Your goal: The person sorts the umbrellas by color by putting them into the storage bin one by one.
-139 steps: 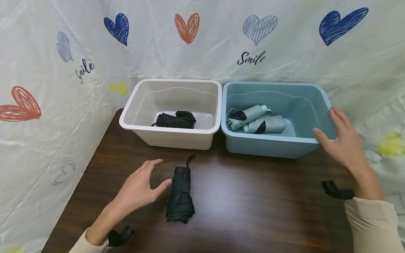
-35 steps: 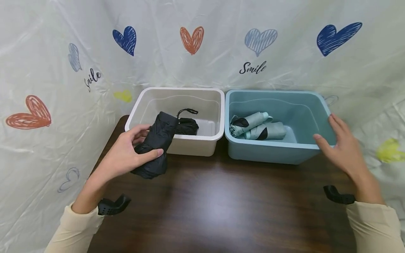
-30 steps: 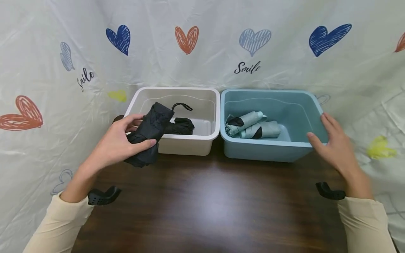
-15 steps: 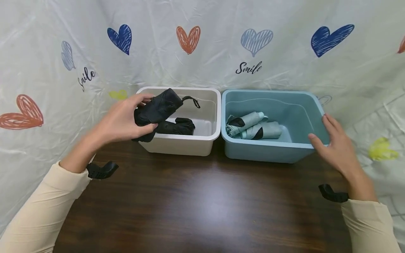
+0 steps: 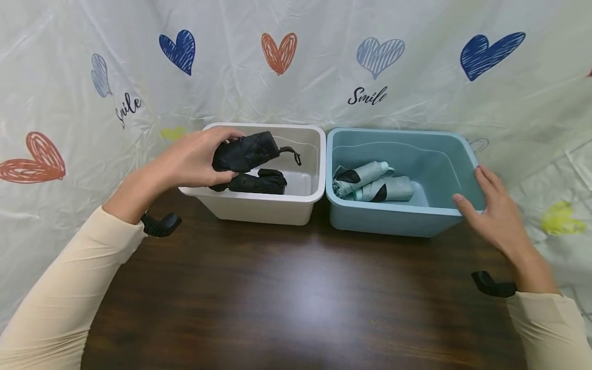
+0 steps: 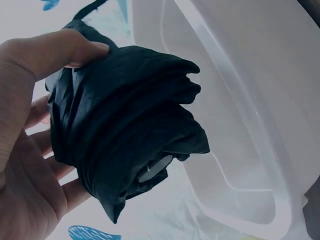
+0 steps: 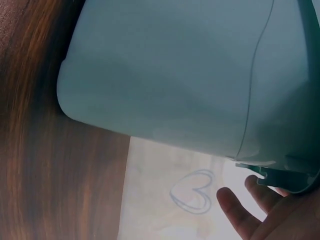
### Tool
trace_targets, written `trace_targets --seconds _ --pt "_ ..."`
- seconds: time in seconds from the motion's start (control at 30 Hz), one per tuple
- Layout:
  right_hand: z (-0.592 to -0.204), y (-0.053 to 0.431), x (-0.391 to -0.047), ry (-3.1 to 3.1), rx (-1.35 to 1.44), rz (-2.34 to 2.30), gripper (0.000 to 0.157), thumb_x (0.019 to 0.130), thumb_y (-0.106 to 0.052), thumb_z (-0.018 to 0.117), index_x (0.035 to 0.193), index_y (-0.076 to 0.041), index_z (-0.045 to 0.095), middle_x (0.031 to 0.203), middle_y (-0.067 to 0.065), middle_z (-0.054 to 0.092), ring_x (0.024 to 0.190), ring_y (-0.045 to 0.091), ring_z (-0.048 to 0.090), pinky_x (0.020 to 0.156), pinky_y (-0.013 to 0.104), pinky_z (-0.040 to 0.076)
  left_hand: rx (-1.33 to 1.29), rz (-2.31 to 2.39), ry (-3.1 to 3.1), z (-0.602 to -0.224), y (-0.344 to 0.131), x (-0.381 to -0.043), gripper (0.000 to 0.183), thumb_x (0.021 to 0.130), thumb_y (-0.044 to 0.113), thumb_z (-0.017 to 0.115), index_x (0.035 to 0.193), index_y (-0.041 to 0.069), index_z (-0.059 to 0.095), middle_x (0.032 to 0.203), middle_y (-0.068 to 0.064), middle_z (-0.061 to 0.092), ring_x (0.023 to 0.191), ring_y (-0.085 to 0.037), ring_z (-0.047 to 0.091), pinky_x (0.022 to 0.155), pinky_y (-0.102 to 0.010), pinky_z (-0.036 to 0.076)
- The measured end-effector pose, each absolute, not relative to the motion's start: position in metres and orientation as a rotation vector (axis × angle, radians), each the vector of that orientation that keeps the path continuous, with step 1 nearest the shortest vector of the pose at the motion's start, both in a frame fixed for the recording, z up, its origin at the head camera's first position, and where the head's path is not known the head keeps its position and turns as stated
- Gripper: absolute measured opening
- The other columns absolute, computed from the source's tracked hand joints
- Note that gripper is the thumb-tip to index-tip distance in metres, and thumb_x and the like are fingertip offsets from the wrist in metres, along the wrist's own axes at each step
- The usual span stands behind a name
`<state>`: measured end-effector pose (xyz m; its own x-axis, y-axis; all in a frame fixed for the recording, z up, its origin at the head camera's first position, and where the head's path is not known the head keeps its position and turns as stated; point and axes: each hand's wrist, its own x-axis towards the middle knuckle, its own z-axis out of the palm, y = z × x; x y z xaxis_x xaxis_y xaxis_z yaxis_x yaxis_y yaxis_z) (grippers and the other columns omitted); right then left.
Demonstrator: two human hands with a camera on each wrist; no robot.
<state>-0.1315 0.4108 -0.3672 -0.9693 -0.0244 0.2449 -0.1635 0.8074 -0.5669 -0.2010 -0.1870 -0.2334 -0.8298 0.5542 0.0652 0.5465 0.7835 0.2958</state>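
My left hand grips a black folded umbrella above the left part of the white bin. The umbrella lies nearly level, its strap dangling to the right. In the left wrist view its gathered fabric end faces the camera, thumb on one side and fingers on the other. A second black umbrella rests on the bin's floor, partly hidden by the held one. My right hand rests at the right front corner of the blue bin, fingers extended outside its rim.
Two light green folded umbrellas lie at the left inside the blue bin. The bins stand side by side at the back of the dark wooden table. A white sheet with printed hearts hangs behind and beside them.
My left hand has picked the black umbrella up from the table, carried it back over the white bin and turned it nearly level. My right hand has stayed at the blue bin's corner.
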Motion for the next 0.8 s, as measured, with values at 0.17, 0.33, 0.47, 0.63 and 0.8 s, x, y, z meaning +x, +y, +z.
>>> trace_targets --seconds 0.17,0.33,0.47,0.63,0.8 --pt "-0.367 0.41 -0.13 -2.771 0.142 0.91 0.079 0.105 -0.03 0.057 0.168 -0.002 0.02 0.178 0.021 0.014 0.16 0.056 0.017 0.125 0.076 0.013 0.916 0.405 2.877 -0.235 -0.187 -0.208 0.071 0.088 0.018 0.08 0.153 0.009 0.053 0.153 -0.015 0.059 0.139 -0.034 0.056 0.114 -0.054 0.046" --pt "-0.366 0.409 -0.131 -2.767 0.137 0.919 0.079 0.105 -0.031 0.056 0.168 -0.003 0.02 0.178 0.02 0.015 0.16 0.054 0.017 0.126 0.076 0.013 0.926 0.381 2.824 -0.236 -0.19 -0.21 0.066 0.092 0.014 0.075 0.154 0.011 0.053 0.157 -0.015 0.056 0.145 -0.037 0.051 0.118 -0.057 0.043" --pt "-0.367 0.409 -0.132 -2.766 0.13 0.903 0.079 0.104 -0.032 0.057 0.168 -0.002 0.02 0.178 0.021 0.016 0.16 0.054 0.018 0.127 0.074 0.013 0.905 0.442 2.839 -0.235 -0.199 -0.205 0.063 0.094 0.018 0.072 0.155 0.014 0.053 0.159 -0.014 0.052 0.151 -0.039 0.045 0.122 -0.061 0.038" --pt "-0.366 0.408 -0.132 -2.755 0.125 0.897 0.079 0.104 -0.032 0.057 0.168 -0.002 0.022 0.177 0.021 0.016 0.16 0.055 0.018 0.128 0.073 0.014 0.812 0.57 2.922 -0.237 -0.214 -0.196 0.059 0.099 0.035 0.069 0.154 0.018 0.054 0.158 -0.013 0.052 0.15 -0.039 0.045 0.122 -0.063 0.035" --pt "-0.365 0.407 -0.131 -2.768 0.116 0.888 0.078 0.104 -0.032 0.056 0.168 -0.002 0.021 0.178 0.021 0.016 0.16 0.056 0.018 0.127 0.073 0.014 0.742 0.603 2.98 -0.245 -0.228 -0.188 0.057 0.101 0.038 0.068 0.152 0.016 0.056 0.156 -0.018 0.054 0.148 -0.041 0.047 0.12 -0.064 0.037"
